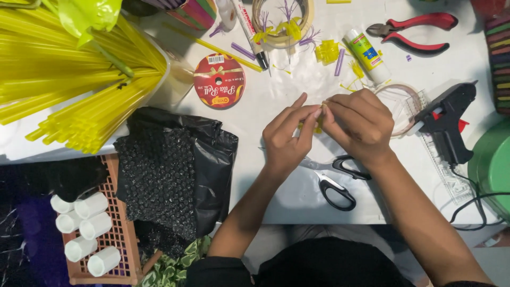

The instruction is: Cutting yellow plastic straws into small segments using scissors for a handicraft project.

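My left hand [287, 139] and my right hand [358, 123] meet over the white table [265, 106], fingertips pinched together on a small yellow straw piece [319, 125] that is mostly hidden between them. Black-handled scissors [337, 183] lie on the table just below my wrists. Small yellow and purple straw cuttings [328, 52] are scattered beyond my hands, near a roll of tape [281, 21] holding fringed straw bits.
A bundle of yellow straws [74, 79] fills the far left. A red ribbon spool [219, 79], glue stick [366, 56], red pliers [417, 29], black glue gun [446, 119] with cord, clear tape roll [401, 103], green tub [494, 170], black bubble wrap [170, 170] and a crate of white tubes [87, 234] surround me.
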